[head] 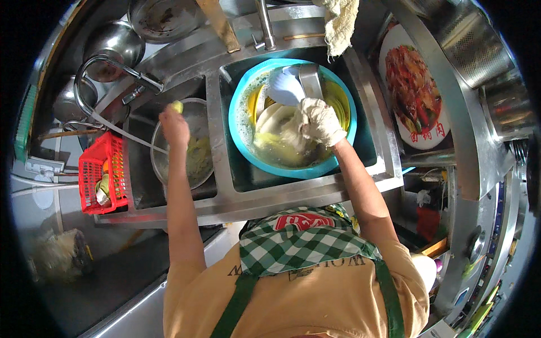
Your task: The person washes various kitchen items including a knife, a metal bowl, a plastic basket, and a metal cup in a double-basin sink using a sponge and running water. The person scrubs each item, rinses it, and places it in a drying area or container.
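My left hand (174,129) is above the left sink basin, with a small yellow-green piece (177,106) at its fingers; a round metal strainer or bowl (202,158) lies below. My right hand (319,122), wrapped in a wet whitish cloth or glove, is at the soapy water in a turquoise plastic basin (236,143), which sits in the right sink. Yellow dishes (341,99), a white scalloped dish (285,86) and a rectangular metal container (311,80) stand in the basin near it. The fingers of my right hand are hidden by the cloth.
A curved faucet (80,86) with a white hose arches over the left sink. A red plastic basket (91,181) holding scraps stands at its left. Metal bowls (114,46) are behind. A straight faucet (265,25) and a hanging cloth (341,25) are beyond the right sink.
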`<state>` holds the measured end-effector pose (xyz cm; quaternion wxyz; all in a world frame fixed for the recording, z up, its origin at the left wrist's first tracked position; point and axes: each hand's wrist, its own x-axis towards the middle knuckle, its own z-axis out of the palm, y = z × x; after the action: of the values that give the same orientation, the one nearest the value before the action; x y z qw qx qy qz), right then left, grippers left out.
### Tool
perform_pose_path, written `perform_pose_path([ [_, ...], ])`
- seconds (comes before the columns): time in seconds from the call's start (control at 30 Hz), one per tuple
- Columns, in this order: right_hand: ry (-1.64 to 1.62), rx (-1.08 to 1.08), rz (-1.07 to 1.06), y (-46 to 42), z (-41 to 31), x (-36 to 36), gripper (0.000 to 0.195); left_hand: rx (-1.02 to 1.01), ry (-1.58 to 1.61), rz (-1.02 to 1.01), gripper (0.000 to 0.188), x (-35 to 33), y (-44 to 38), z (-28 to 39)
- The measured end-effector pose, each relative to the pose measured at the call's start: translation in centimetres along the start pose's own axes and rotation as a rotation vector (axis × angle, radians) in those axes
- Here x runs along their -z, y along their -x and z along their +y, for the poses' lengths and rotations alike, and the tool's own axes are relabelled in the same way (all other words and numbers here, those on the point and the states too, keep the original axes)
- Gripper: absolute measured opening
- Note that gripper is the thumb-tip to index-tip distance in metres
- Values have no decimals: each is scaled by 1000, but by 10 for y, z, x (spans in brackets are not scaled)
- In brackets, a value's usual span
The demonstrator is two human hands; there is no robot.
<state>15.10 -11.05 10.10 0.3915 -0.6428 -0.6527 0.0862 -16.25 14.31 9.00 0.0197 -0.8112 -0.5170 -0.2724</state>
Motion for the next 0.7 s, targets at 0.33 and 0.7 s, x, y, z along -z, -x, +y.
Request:
perform_pose_path([
  [0.33, -66, -288, 103, 11, 26, -52, 27, -770, 30, -695, 22, -80, 115, 155],
  [0.7, 818, 69, -229, 2, -12, -33, 25, -959, -95, -616, 17, -51, 62, 177],
])
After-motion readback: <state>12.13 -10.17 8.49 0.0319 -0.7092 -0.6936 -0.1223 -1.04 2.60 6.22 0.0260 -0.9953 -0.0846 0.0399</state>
